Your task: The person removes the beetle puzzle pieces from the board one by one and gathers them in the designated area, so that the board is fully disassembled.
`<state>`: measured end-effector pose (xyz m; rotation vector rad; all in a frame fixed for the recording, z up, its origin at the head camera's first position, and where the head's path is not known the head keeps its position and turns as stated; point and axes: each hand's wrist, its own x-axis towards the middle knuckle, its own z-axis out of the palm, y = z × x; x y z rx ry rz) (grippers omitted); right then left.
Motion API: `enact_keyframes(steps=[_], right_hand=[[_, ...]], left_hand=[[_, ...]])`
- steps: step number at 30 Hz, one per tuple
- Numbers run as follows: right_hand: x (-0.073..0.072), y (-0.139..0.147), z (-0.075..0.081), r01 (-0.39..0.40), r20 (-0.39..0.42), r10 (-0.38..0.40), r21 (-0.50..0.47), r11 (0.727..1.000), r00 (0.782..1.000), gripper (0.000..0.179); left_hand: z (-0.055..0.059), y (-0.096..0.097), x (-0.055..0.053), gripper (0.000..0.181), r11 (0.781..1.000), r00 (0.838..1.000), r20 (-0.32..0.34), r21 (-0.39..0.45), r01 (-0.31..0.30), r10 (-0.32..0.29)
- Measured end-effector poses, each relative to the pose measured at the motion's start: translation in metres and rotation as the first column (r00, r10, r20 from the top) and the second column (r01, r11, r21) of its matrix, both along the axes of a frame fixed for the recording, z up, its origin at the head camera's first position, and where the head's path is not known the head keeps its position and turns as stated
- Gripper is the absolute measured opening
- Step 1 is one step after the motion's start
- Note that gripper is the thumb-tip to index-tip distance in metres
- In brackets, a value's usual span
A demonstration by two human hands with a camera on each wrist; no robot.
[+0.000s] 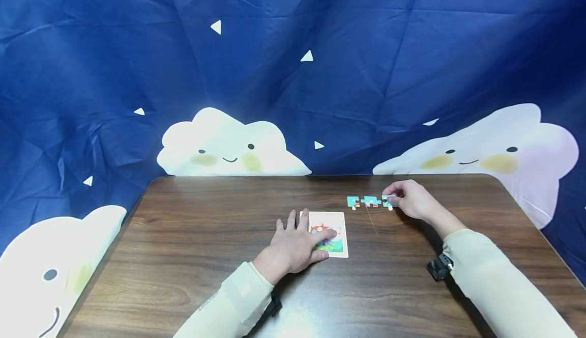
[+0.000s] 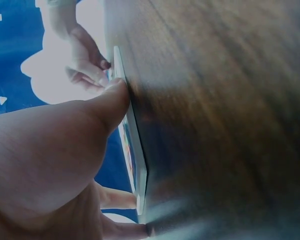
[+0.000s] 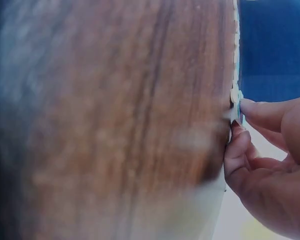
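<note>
My left hand point(image 1: 295, 246) lies spread over a white-bordered picture board point(image 1: 338, 218) with a colourful print. Its thumb and index finger rest across the board, covering part of the picture; the other fingers reach past the left edge. Farther back, my right hand point(image 1: 415, 201) pinches a light-blue jigsaw piece point(image 1: 387, 203) between thumb and fingers, low at the tabletop. That piece is the rightmost of three in a row, beside a middle piece point(image 1: 371, 200) and a left piece point(image 1: 352, 200). The right wrist view shows the thumb and fingertips gripping the thin piece point(image 3: 240, 107) at its edge.
The brown wooden table point(image 1: 183, 246) extends around both hands. Behind it hangs a blue curtain point(image 1: 348, 83) with white clouds and small triangles. A small black device point(image 1: 440, 267) is strapped at the right wrist.
</note>
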<state>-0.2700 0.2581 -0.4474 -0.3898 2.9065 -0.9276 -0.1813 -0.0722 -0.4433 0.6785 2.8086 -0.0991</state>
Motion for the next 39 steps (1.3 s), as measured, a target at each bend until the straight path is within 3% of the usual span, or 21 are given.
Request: enact_keyframes(steps=[8,25,39], right_hand=[[-0.0016,0.0001,0.0004,-0.034,-0.023,0.035,0.033,0.999,0.999,0.012],[0.0013,0.0005,0.0014,-0.029,0.006,0.029,0.039,0.999,1.0,0.02],[0.0034,0.0006,0.0015,-0.029,0.016,0.029,0.024,0.999,0.999,0.019]], left_hand=[[-0.0023,-0.0003,0.0006,0.054,1.0,1.0,-0.012,-0.006,-0.004,0.004],[-0.0008,-0.0017,0.0026,0.052,0.999,1.0,-0.008,0.037,0.003,-0.003],[-0.0028,-0.0047,0.0047,0.049,0.99,0.979,-0.15,0.011,0.138,-0.135]])
